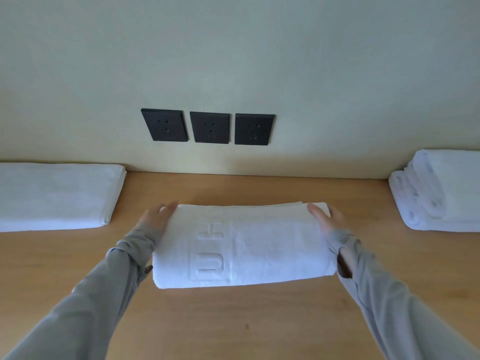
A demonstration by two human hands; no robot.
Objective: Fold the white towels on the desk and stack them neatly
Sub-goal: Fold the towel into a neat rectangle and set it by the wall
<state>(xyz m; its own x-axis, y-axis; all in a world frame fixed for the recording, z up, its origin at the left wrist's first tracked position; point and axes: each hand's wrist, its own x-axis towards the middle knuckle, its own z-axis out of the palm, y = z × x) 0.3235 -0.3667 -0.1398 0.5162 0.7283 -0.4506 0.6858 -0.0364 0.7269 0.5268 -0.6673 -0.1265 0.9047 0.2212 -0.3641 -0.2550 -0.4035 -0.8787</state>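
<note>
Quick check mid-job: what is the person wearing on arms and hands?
Long, light grey sleeves cover both arms, the left sleeve and the right sleeve alike. The cuffs reach past the wrists; the right one has a slit opening there. The left hand and right hand are bare: no gloves, rings or watch visible.

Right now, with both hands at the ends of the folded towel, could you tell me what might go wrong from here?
The folded towel is pressed only at its two ends by the left hand and right hand; lifted this way, its middle may sag and the folds open. The pile on the right looks uneven, its towels offset; one more set there could sit tilted or slip.
</note>
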